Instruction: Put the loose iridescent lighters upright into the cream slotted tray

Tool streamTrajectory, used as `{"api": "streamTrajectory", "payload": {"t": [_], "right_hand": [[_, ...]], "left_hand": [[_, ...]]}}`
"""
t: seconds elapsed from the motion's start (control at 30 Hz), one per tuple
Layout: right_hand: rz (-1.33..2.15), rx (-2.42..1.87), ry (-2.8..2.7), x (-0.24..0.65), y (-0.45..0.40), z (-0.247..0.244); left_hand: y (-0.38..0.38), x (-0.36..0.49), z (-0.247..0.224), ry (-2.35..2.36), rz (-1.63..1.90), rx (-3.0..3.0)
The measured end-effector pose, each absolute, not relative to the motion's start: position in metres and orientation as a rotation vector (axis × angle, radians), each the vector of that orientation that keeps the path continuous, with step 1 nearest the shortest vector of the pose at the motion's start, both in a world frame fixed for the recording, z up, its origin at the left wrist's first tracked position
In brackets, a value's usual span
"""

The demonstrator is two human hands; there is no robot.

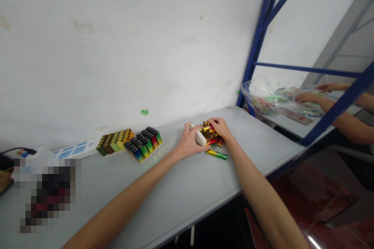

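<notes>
My left hand [188, 142] is closed around a white tray [200, 137] that stands tilted on the grey table. Shiny gold, red and green tubes that look like lighters [210, 135] lie bunched against the tray's right side. Over the far right of this bunch curls my right hand [219, 126], its fingertips on the tubes and partly hidden. One loose green-and-yellow tube [216, 154] rests on the table just in front of the hands. To the left stands a tray of black-topped coloured lighters [144, 144], upright in rows.
Behind that tray is a block of yellow, green and brown lighters [115, 141], beside a blue-and-white sheet [77, 148]. A blue metal frame [257, 42] rises at the right. Beyond it, another person's hands [311, 97] work near a clear plastic bag [261, 95].
</notes>
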State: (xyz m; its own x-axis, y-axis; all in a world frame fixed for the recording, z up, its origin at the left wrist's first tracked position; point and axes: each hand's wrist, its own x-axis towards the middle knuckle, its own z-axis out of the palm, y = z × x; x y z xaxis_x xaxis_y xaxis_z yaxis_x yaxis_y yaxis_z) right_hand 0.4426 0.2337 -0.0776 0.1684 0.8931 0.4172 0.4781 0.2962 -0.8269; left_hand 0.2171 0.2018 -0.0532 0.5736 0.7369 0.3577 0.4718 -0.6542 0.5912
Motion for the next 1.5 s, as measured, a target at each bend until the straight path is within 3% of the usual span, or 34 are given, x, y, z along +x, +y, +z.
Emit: {"api": "streamTrajectory", "payload": {"t": [0.6, 1.5], "right_hand": [[0.315, -1.515, -1.582, 0.45, 0.229, -0.073], [0.227, -1.561, -2.176, 0.426, 0.209, -0.039]], "left_hand": [[0.203, 0.191, -0.052, 0.933, 0.847, 2.376], [0.207, 0.197, -0.073, 0.836, 0.914, 2.286]]}}
